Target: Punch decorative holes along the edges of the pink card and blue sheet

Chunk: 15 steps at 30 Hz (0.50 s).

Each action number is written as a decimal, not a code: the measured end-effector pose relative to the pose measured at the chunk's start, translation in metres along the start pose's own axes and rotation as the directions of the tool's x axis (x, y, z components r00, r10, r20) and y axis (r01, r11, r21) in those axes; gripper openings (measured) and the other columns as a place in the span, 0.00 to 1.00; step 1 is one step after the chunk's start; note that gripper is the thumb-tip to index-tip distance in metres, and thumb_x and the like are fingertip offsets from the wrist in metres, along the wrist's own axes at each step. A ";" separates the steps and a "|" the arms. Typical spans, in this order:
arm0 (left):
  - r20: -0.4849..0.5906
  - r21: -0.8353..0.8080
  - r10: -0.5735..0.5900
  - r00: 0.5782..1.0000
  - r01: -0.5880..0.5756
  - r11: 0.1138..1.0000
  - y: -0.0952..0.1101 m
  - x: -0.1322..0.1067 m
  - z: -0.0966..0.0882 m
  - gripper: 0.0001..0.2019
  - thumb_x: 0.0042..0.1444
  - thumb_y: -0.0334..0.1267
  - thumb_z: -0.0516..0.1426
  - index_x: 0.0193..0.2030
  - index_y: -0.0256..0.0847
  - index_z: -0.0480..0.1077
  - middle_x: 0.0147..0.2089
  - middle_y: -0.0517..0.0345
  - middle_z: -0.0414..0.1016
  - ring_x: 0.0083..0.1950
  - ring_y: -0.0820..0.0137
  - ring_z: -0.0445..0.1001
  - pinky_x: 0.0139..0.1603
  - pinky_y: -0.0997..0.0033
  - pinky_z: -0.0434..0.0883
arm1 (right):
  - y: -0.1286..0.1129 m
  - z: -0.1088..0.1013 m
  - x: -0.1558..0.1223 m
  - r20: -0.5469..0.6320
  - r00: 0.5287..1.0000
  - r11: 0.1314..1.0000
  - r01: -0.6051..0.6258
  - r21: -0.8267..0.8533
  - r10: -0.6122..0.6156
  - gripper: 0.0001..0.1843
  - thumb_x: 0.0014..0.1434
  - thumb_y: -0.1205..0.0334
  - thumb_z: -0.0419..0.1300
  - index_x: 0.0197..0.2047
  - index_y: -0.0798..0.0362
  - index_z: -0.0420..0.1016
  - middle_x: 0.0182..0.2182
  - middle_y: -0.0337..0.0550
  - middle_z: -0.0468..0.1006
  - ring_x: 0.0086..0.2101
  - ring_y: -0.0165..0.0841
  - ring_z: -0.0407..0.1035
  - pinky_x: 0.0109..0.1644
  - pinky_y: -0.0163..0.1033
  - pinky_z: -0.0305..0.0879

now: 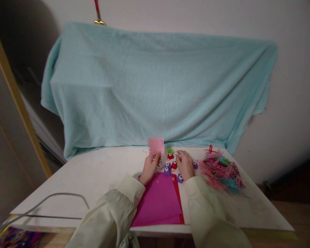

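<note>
My left hand point(151, 166) pinches the lower edge of a small pink paper square point(156, 145), held upright with punched holes along its edges. Across from it, my right hand point(185, 164) has its fingers curled down beside a cluster of small craft punches; whatever may be in its fingertips is hidden. The cluster includes a green punch point(170, 151), a red punch point(174, 164) and a purple punch point(167, 171). Another purple punch point(180, 178) lies below my right hand. Pink paper bits are scattered around the punches.
Magenta paper sheets point(158, 203) lie at the table's front, over a red sheet point(178, 193). To the right is a heap of punched paper strips point(222, 170). A light-blue cloth point(155, 82) hangs behind the white table point(111, 165). A grey metal bar point(59, 194) curves at front left.
</note>
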<state>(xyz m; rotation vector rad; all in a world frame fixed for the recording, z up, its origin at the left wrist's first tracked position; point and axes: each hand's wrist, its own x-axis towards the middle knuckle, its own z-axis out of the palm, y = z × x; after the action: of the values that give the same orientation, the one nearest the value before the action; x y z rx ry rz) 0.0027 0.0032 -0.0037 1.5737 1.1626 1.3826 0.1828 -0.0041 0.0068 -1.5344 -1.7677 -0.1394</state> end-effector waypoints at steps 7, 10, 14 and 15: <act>-0.013 0.031 0.001 1.000 0.000 1.000 -0.002 0.002 0.000 0.25 0.58 0.55 0.46 0.22 0.37 0.65 0.19 0.62 0.64 0.23 0.74 0.63 0.25 0.75 0.57 | -0.017 -0.013 0.003 -0.166 0.986 0.993 0.034 0.112 -0.015 0.23 0.55 0.71 0.49 0.55 0.53 0.59 0.44 0.47 0.72 0.45 0.39 0.63 0.51 0.46 0.56; -0.013 0.017 -0.007 1.000 0.007 1.000 -0.002 0.001 0.000 0.26 0.58 0.56 0.45 0.22 0.36 0.66 0.20 0.60 0.66 0.23 0.73 0.64 0.25 0.75 0.57 | -0.018 -0.012 0.001 -0.118 0.992 0.989 0.050 0.139 -0.033 0.26 0.52 0.73 0.49 0.55 0.54 0.58 0.44 0.49 0.71 0.46 0.40 0.62 0.52 0.47 0.55; -0.018 0.000 -0.023 1.000 0.023 1.000 -0.002 0.001 0.001 0.27 0.57 0.58 0.45 0.23 0.36 0.68 0.21 0.59 0.68 0.23 0.73 0.64 0.25 0.74 0.58 | -0.019 -0.009 -0.002 0.051 0.988 0.985 0.143 0.099 -0.148 0.24 0.52 0.71 0.51 0.54 0.52 0.61 0.47 0.49 0.70 0.50 0.41 0.60 0.55 0.47 0.54; -0.020 -0.001 -0.025 1.000 0.025 1.000 -0.002 0.001 0.001 0.27 0.56 0.58 0.45 0.24 0.35 0.68 0.21 0.59 0.68 0.23 0.73 0.64 0.25 0.74 0.58 | -0.019 -0.007 -0.003 0.091 0.981 0.983 0.164 0.086 -0.172 0.24 0.52 0.70 0.52 0.53 0.51 0.62 0.47 0.49 0.70 0.49 0.42 0.60 0.54 0.47 0.54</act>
<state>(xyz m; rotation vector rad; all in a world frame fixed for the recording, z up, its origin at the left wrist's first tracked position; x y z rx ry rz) 0.0031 0.0044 -0.0050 1.5432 1.1891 1.3851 0.1697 -0.0152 0.0177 -1.3558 -1.9573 -0.0775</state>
